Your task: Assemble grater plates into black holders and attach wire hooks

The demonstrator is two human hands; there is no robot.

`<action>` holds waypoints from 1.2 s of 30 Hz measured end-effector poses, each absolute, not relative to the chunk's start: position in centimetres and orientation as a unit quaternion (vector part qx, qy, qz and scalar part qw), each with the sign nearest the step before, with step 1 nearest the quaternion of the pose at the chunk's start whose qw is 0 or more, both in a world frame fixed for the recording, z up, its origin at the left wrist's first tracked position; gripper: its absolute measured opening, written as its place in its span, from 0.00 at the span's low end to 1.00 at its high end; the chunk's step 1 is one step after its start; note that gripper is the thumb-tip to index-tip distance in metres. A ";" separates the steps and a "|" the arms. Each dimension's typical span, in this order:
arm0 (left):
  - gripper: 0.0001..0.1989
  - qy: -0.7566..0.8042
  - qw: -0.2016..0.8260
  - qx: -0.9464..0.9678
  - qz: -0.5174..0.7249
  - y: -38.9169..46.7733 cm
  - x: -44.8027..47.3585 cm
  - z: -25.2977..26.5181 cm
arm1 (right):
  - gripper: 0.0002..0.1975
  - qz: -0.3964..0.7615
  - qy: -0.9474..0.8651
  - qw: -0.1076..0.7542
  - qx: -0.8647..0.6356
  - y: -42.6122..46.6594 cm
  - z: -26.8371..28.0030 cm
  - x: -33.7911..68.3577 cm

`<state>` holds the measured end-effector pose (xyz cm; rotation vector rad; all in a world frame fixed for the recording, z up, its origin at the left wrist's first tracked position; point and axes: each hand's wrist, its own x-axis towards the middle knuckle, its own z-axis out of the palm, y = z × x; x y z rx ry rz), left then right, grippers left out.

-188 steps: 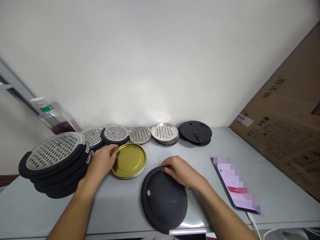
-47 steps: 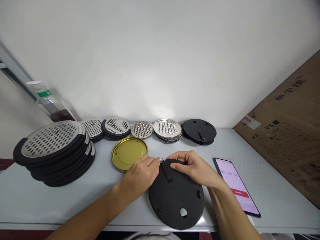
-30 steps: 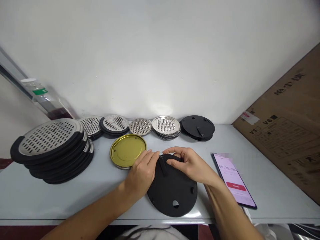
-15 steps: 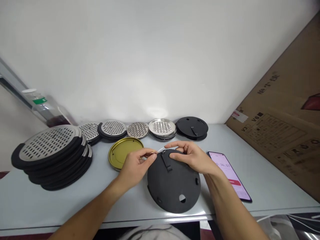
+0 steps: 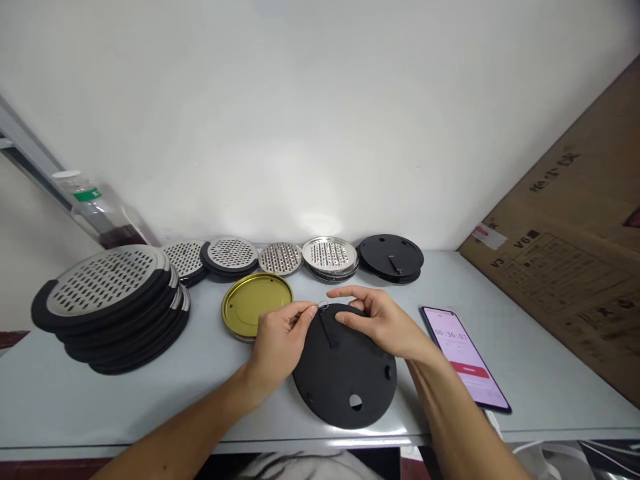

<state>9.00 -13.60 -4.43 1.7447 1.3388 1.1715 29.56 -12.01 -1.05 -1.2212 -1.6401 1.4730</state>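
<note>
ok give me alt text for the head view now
The left hand pinches a thin wire at the rim of a black disc that the right hand grips. Around them on a grey table are a gold disc, stacks of perforated discs, and a lit phone.

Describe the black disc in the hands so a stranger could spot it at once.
On the grey table, look to the near edge, right of the gold lid. There the right hand grips a black disc, while the left hand pinches a thin wire ring at its far rim. Unlike the black discs by the wall, it is held, with its round hole toward the near edge.
</note>
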 end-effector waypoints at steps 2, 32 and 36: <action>0.12 0.507 0.317 0.665 0.447 -13.6 9.1 -4.5 | 0.23 0.563 -0.617 0.299 -0.461 -12.0 -1.1 29.6; 0.09 0.497 0.351 0.627 0.487 -13.2 9.5 -4.0 | 0.24 0.560 -0.651 0.325 -0.397 -12.7 -1.2 28.4; 0.10 0.466 0.450 0.592 0.481 -13.0 9.7 -3.1 | 0.26 0.583 -0.634 0.333 -0.383 -12.6 -1.1 28.4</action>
